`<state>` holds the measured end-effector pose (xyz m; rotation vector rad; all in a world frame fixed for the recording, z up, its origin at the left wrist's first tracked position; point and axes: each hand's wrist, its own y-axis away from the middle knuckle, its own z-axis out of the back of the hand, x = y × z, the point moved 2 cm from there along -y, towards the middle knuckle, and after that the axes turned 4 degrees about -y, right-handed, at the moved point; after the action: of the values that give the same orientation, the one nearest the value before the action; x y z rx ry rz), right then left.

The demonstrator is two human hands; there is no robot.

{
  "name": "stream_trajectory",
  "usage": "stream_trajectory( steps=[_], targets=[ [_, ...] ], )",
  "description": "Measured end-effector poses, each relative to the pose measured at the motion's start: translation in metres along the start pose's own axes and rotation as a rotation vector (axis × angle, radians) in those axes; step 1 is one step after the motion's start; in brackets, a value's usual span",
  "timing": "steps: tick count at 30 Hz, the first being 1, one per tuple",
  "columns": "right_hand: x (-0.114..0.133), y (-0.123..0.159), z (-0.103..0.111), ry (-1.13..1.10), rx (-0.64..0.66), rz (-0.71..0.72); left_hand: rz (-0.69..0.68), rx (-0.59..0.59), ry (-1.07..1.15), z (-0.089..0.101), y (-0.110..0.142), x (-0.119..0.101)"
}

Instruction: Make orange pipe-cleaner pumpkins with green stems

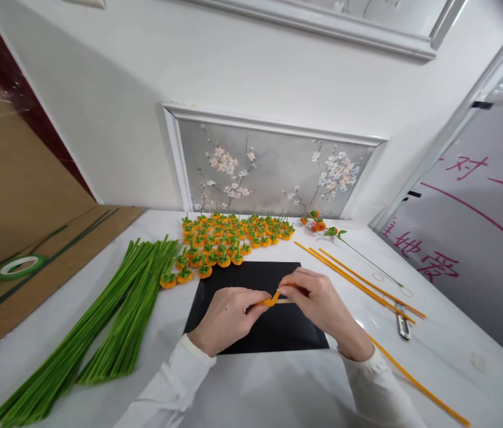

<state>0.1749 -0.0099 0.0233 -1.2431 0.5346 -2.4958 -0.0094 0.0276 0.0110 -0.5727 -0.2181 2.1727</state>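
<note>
Above a black mat (251,342), my left hand (233,315) pinches an orange pipe cleaner (273,300) between thumb and fingers. My right hand (320,303) is closed on the same pipe cleaner a little to the right, and a bent piece shows between the two hands. A thin pale stick (285,301) lies across the gap between the hands; which fingers grip it is hidden. From under my right wrist, an orange strand (418,380) runs out toward the front right of the table.
Several orange-and-green pipe cleaner flower heads (222,258) stand behind the mat. Green pipe cleaners (113,315) lie at left, beside cardboard with green tape (22,267). At right are loose orange pipe cleaners (354,279), a finished flower stem (367,257) and a metal clipper-like tool (403,324).
</note>
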Motion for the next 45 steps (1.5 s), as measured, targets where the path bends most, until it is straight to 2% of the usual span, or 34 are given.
stream_trajectory(
  steps=[4,10,16,22,26,30,34,38,45],
  targets=[
    [-0.011,-0.003,0.002,-0.102,0.017,-0.113,-0.025,0.007,0.056,0.001,-0.001,-0.005],
    [-0.03,-0.006,-0.001,-0.203,0.139,-0.278,0.038,-0.016,0.123,0.0,0.002,-0.007],
    [-0.028,-0.002,-0.008,-0.153,0.318,-0.268,0.042,-0.091,0.172,0.001,0.002,-0.004],
    [-0.014,0.005,-0.013,-0.058,0.412,-0.244,0.032,-0.175,0.137,0.002,0.001,0.001],
    [-0.006,0.01,-0.015,-0.016,0.505,-0.168,0.054,-0.216,0.116,0.003,0.001,0.005],
    [0.003,0.012,-0.011,0.067,0.476,-0.059,0.07,-0.205,0.095,0.004,0.0,0.004],
    [0.013,0.013,-0.005,0.139,0.422,-0.013,0.078,-0.166,0.082,0.004,0.0,0.005],
    [0.018,0.01,-0.002,0.199,0.295,0.024,0.07,-0.136,0.051,0.002,0.0,0.007],
    [0.007,0.001,0.003,0.101,0.02,0.004,0.05,-0.03,0.024,0.003,0.0,0.002]
  ],
)
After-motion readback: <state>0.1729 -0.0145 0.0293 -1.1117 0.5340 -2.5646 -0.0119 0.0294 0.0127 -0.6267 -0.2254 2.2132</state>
